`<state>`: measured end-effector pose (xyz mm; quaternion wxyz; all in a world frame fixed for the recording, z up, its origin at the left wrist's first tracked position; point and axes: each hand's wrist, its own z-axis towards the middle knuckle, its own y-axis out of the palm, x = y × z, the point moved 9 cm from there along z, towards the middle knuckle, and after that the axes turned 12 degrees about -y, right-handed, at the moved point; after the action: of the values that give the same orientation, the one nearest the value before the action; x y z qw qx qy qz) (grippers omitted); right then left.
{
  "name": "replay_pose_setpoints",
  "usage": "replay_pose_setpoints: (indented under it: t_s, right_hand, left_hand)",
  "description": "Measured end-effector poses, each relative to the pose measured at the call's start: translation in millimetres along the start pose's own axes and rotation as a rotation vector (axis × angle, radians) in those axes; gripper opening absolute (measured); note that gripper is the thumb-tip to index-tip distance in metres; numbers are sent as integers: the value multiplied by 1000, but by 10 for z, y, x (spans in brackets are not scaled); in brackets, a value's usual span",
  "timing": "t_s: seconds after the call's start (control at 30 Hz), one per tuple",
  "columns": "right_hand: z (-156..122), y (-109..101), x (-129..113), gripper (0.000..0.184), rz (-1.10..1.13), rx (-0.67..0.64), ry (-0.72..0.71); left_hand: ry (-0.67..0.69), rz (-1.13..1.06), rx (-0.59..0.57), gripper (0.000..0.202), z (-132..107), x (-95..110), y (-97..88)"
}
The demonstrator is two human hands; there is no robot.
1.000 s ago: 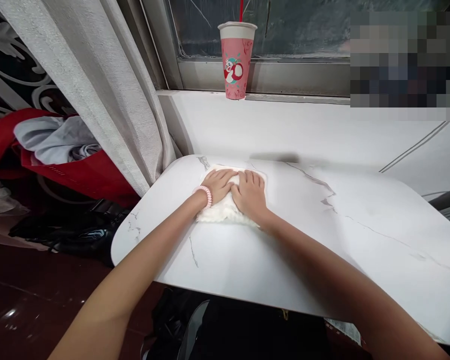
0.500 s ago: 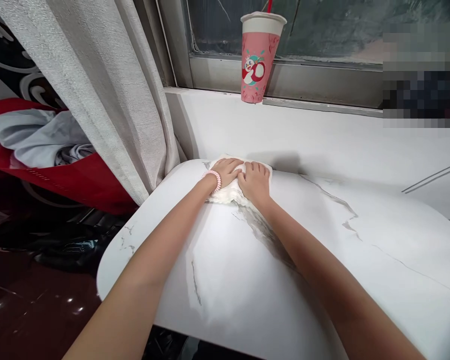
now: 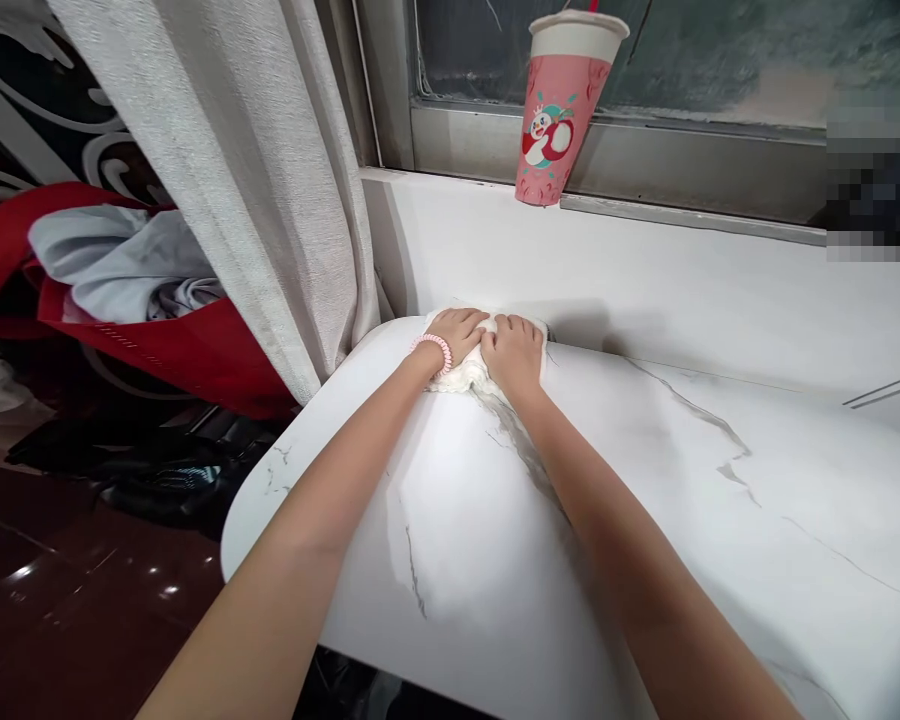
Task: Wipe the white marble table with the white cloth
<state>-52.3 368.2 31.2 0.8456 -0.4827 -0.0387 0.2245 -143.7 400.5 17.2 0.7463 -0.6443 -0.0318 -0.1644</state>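
White marble-patterned tabletop (image 3: 645,520) fills my view, its far rounded edge meeting a pale sill. I have my left hand (image 3: 461,335) and right hand (image 3: 516,352) side by side, palms flat and fingers spread, pressing down on a crumpled white cloth (image 3: 465,375) at that far edge. A pink coiled band (image 3: 433,347) circles the left wrist. Beyond the right hand stands a pink paper cup with a cartoon print (image 3: 562,110); left of the hands hangs a grey woven curtain (image 3: 255,170).

A single head-worn camera looks forward and down from close above the marble desk (image 3: 645,560), facing the window sill (image 3: 645,270) and curtain (image 3: 255,180).
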Motion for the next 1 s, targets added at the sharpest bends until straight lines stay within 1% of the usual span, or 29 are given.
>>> replay_pose_setpoints:
  t_s: [0.17, 0.3, 0.37, 0.43, 0.53, 0.67, 0.77, 0.83, 0.9, 1.0]
  right_hand:
    - [-211, -109, -177, 33, 14, -41, -58]
    - [-553, -279, -439, 35, -21, -25, -96]
    - [-763, -378, -600, 37, -26, -36, -109]
    - [-972, -469, -783, 39, -9, -75, -134]
    - [-1255, -601, -1096, 45, 46, -139, -201]
    - [-1546, -720, -1528, 52, 169, -223, -301]
    - [-1687, -770, -1804, 55, 261, -272, -362]
    - [-1737, -786, -1943, 56, 319, -293, -401]
    - [-1744, -773, -2023, 57, 360, -316, -422]
    - [-1662, -697, -2049, 58, 376, -351, -425]
  left_hand:
    - [-36, 22, 10, 47, -336, 14, -67]
    - [-18, 46, -5, 48, -753, 31, -124]
    - [7, 60, -17, 49, -1027, 46, -165]
    - [32, 72, -20, 50, -1339, 49, -222]
    - [43, 83, 13, 50, -1835, 3, -339]
    - [-18, 102, 68, 50, -2440, -190, -496]
    - [-64, 130, 102, 51, -2792, -358, -587]
    - [-90, 149, 132, 52, -2952, -456, -635]
    - [-100, 161, 138, 52, -3030, -527, -650]
    - [-118, 173, 110, 53, -2969, -617, -639]
